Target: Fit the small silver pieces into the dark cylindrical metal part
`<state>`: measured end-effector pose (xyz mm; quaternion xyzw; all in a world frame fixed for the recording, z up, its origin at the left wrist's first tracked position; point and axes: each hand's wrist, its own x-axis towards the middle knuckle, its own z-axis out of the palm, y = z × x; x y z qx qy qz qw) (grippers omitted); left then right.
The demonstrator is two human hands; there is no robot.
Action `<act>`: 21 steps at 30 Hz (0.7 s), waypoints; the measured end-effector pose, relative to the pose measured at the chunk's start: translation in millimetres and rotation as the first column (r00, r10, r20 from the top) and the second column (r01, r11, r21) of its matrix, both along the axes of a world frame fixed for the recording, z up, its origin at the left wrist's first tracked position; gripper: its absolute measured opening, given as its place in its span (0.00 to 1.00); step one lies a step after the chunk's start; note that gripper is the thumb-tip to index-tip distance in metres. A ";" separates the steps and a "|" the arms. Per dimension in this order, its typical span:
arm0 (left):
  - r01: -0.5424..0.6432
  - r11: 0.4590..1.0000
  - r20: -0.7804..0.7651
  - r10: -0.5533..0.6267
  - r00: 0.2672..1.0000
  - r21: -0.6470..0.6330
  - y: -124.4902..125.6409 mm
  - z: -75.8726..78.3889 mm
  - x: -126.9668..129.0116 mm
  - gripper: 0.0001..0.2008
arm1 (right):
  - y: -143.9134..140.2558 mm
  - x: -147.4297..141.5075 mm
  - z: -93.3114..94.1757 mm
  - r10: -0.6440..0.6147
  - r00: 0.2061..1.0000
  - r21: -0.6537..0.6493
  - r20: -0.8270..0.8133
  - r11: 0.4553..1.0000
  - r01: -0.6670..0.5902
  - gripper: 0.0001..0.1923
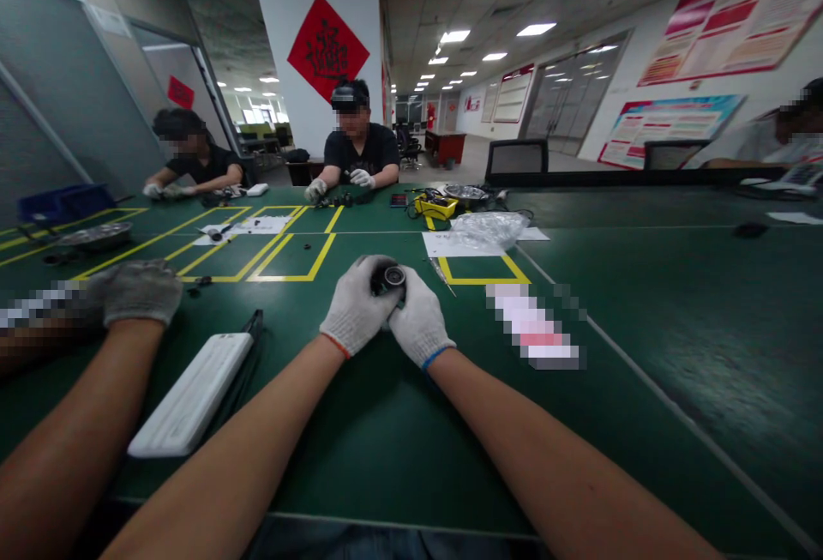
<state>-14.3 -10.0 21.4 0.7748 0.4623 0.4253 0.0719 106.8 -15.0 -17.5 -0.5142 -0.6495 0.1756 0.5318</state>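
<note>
Both of my hands wear white knitted gloves and meet above the green table. Between them is a small round black part [393,277] with a ring-shaped face turned up; its exact kind cannot be made out. My left hand [360,307], with an orange cuff edge, is closed round its left side. From the right, my right hand [421,311], with a blue cuff edge, closes on the same part. The fingers hide most of its lower body. A thin pointed metal tool [442,275] lies just beyond my right hand.
A white power bank-like case [193,397] with black cables lies left of my forearms. A co-worker's gloved hand [138,292] rests farther left. Yellow tape [283,279] marks the green table [399,457]. Plastic wrap [492,230] and a yellow tray [434,206] stand beyond; two people sit opposite.
</note>
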 end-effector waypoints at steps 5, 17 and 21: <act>0.079 0.992 0.012 -0.079 0.997 -0.100 4.0 9.1 -6.8 0.17 | -1.3 3.6 1.6 0.029 0.999 0.011 0.020 1.000 -0.029 0.20; 0.077 0.846 -0.284 -0.261 0.923 -0.527 34.2 -2.2 -49.2 0.19 | 11.9 8.0 -5.6 -0.063 0.982 -0.090 -0.180 0.995 0.048 0.09; 0.155 0.801 -0.239 -0.349 0.906 -0.579 35.7 -4.1 -53.4 0.22 | 15.7 7.6 -8.8 -0.033 0.975 -0.116 -0.221 0.993 0.008 0.12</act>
